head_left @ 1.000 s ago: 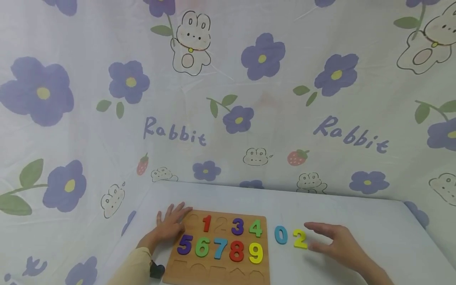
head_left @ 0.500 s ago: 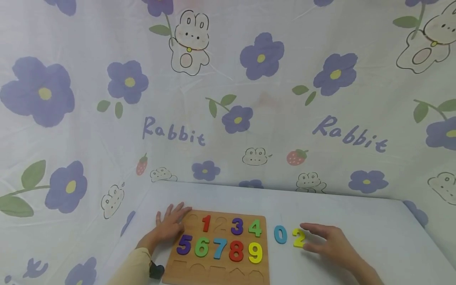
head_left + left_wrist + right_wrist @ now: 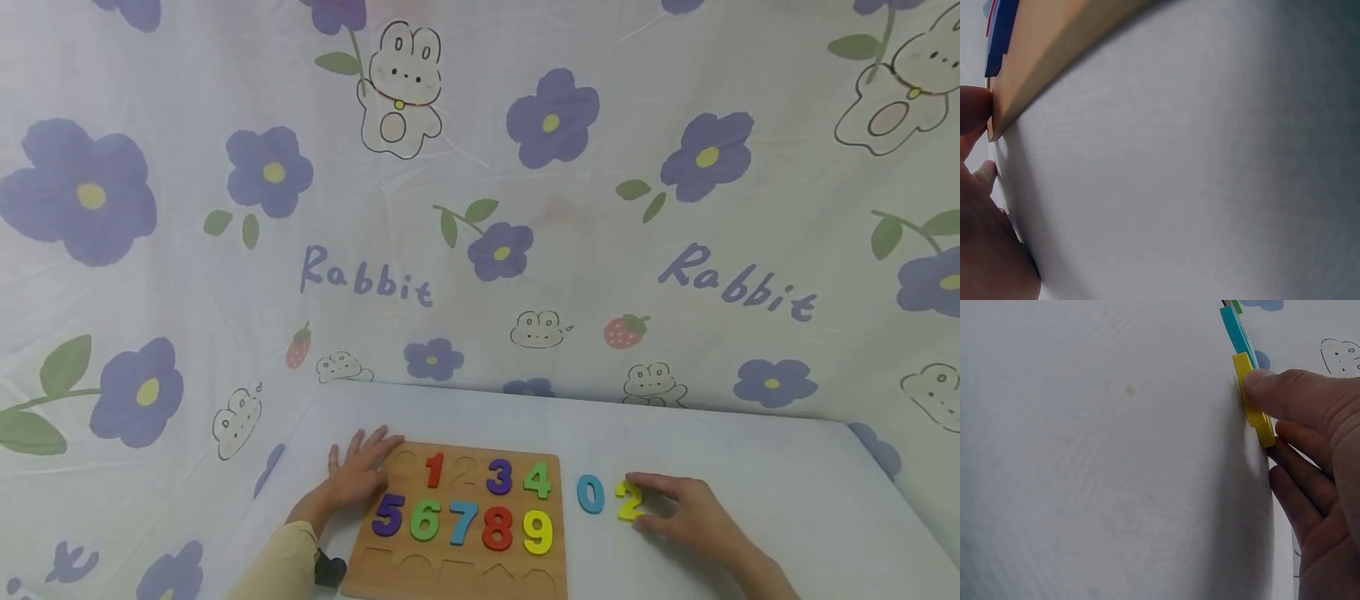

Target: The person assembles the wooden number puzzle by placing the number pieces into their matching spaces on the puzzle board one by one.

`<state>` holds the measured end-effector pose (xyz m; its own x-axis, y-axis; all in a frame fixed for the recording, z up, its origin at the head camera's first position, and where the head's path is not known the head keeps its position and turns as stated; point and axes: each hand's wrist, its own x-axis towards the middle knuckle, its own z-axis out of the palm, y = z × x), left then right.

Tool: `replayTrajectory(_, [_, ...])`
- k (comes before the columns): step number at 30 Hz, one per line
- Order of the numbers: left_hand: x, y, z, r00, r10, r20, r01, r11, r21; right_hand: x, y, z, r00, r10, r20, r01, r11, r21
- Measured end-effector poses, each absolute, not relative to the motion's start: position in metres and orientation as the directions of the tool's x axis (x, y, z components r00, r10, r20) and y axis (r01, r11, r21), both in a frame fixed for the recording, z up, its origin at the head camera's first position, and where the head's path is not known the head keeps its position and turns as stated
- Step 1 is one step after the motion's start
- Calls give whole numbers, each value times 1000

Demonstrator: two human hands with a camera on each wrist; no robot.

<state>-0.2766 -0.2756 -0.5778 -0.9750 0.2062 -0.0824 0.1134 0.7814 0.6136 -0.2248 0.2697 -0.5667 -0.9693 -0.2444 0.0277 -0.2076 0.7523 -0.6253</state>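
Note:
On the white table lies a wooden number puzzle board (image 3: 450, 553) with colored numerals seated in two rows. Its 0-shaped and 2-shaped recesses in the top row hold no pieces. My left hand (image 3: 360, 471) rests at the board's upper left corner, fingers spread, with the thumb against the side edge in the left wrist view. Right of the board, my right hand (image 3: 693, 517) pinches a yellow number 2 (image 3: 630, 513) between thumb and index finger. In the right wrist view the thumb presses the yellow piece's side. A blue number 0 (image 3: 582, 495) lies between it and the board.
A small black object (image 3: 330, 570) sits by the left sleeve, beside the board's lower left. Behind the white table (image 3: 810, 475) hangs a cloth (image 3: 480, 183) printed with flowers and rabbits. Shallow shape recesses run along the board's bottom row.
My right hand has moved left to the yellow number 2, and its thumb and index finger have closed on it. The left hand and board have stayed put.

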Motion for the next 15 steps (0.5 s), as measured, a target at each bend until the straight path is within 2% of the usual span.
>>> replayTrajectory(15, [-278, -277, -582, -976, 202, -77, 115, 789, 603, -226, 270, -565, -972, -225, 64, -215, 757, -617])
